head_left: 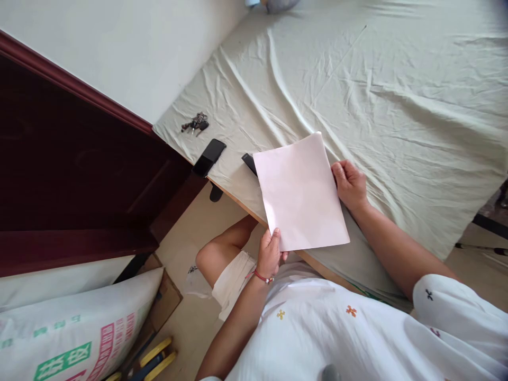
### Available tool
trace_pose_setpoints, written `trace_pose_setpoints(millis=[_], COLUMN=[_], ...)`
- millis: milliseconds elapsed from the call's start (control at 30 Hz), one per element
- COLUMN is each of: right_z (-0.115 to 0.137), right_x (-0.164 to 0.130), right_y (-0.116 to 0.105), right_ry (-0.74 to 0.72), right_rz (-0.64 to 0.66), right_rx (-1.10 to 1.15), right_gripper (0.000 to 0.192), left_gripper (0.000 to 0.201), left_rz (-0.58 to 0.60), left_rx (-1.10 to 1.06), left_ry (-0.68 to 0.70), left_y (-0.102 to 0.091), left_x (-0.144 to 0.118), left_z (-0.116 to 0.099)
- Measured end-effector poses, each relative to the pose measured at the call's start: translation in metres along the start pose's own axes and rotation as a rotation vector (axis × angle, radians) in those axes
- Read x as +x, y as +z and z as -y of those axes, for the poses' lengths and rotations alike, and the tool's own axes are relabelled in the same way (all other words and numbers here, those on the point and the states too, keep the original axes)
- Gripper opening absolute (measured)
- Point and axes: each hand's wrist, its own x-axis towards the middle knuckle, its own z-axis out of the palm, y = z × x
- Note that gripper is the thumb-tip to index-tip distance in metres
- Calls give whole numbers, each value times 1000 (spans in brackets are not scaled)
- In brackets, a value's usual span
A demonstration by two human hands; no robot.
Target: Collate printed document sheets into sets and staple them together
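Note:
A blank, pale sheet of paper (304,196) is held up over the near edge of the cloth-covered table. My left hand (271,251) pinches its lower left corner, thumb on top and fingers underneath. At the paper's right edge, my right hand (350,184) is closed, with the thumb against the curled fingers. Part of a black object (249,163), long and narrow, sticks out from behind the sheet's upper left side; the rest of it is hidden.
Farther left on the wrinkled greenish tablecloth (397,95) lie a black phone-like object (210,157) at the table edge and a bunch of keys (196,123). A dark red door (71,143) borders the left side. A large printed sack (79,328) stands on the floor at lower left.

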Motion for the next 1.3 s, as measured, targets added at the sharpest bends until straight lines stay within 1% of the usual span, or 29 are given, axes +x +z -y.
trace_pose_setpoints(millis=[67,133,233,367,500,700,833,1133,1300], right_z=[-2,-4,-4,-1,0,-1,-6,-7,-9], right_x=[1,1,1,2,2,2,4,3,3], right_y=[1,2,2,1,1,2,4,3,3], right_ry=[45,55,12,0,-34,-17,-57,-91,-103], right_rz=[-46,-44,-38,-18,-5,-6,-39,-44,-48], right_rx=[82,133,103,34,33,30,47,30,12], right_gripper=[44,42,38,35,31,34,34,36,30], left_gripper=[57,59,63,65,66,65,66,59,55], left_rz=[-16,-31,-47,-62,-63,-61,-80,-55,-67], left_rx=[-6,-3,5,21,28,29,21,30,40], left_ry=[8,-8,-28,-22,-17,-30,-32,0,2], left_y=[0,1,2,4,5,4,5,3,3], left_x=[2,4,7,8,7,8,9,12,15], left_z=[-1,-2,-2,-1,-1,-2,0,5,8])
